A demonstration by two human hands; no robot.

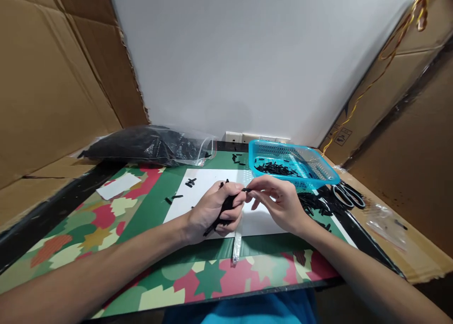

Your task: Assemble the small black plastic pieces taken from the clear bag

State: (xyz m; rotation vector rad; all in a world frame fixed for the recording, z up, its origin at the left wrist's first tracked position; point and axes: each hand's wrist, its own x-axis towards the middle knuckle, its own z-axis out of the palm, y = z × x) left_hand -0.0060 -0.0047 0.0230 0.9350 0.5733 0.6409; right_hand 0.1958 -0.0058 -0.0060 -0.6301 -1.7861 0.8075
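Observation:
My left hand is closed around a bunch of small black strips, whose ends poke out above and below the fingers. Against its thumb, my right hand pinches one short black piece between thumb and fingertips. Both hands are over a white sheet on a green, patterned board. Beneath them a narrow clear plastic sleeve lies lengthwise on the sheet. Several loose black pieces are scattered to the left of my left hand.
Behind my right hand stands a blue plastic basket with many black pieces in it. A black pile and scissors lie to the right, near a small clear bag. A large filled bag rests at back left. Cardboard walls flank the table.

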